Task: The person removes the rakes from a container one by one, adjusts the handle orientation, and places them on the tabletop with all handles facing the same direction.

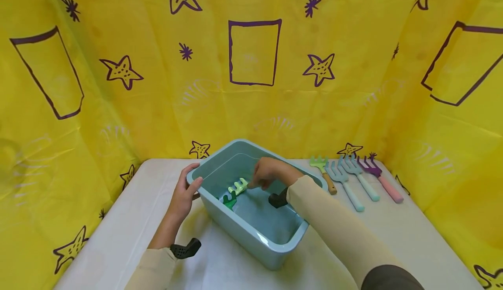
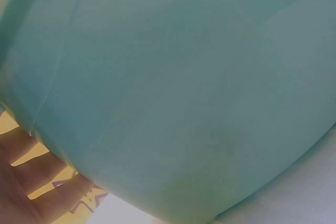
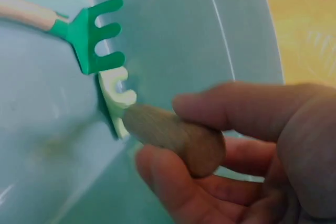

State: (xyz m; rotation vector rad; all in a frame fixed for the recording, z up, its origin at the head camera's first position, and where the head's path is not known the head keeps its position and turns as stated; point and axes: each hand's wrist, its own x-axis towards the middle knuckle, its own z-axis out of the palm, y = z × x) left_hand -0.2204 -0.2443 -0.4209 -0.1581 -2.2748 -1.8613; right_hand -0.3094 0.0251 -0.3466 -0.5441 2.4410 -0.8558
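Closest to my eyes is my right sleeve (image 1: 338, 233), running up from the lower right and over the near right rim of the pale blue tub (image 1: 257, 237). That tub sits skewed on the white table (image 1: 412, 237), one corner pointing toward me, its far corner close to the yellow starred backdrop (image 1: 251, 106). Bare tabletop shows in front of the tub and to its left, where the table edge meets the drooping yellow cloth.

To the right of the tub, four small garden rakes lie side by side, tines toward the backdrop: a green one with a wooden handle (image 1: 324, 174) almost touching the tub's rim, two pale blue ones (image 1: 346, 185) (image 1: 361, 178), and a purple one with a pink handle (image 1: 379, 178) nearest the right wall.

My right hand (image 1: 269, 173) dips inside the tub, thumb and fingers pinched round the wooden handle of a light green rake (image 3: 118, 98), its tines low near the tub floor. A dark green rake (image 3: 92, 35) lies on the bottom, touching it tine to tine.

My left hand (image 1: 184, 194) grips the tub's left corner, thumb hooked over the rim, fingers (image 2: 37, 171) pressed against the outer wall, wrist straight.
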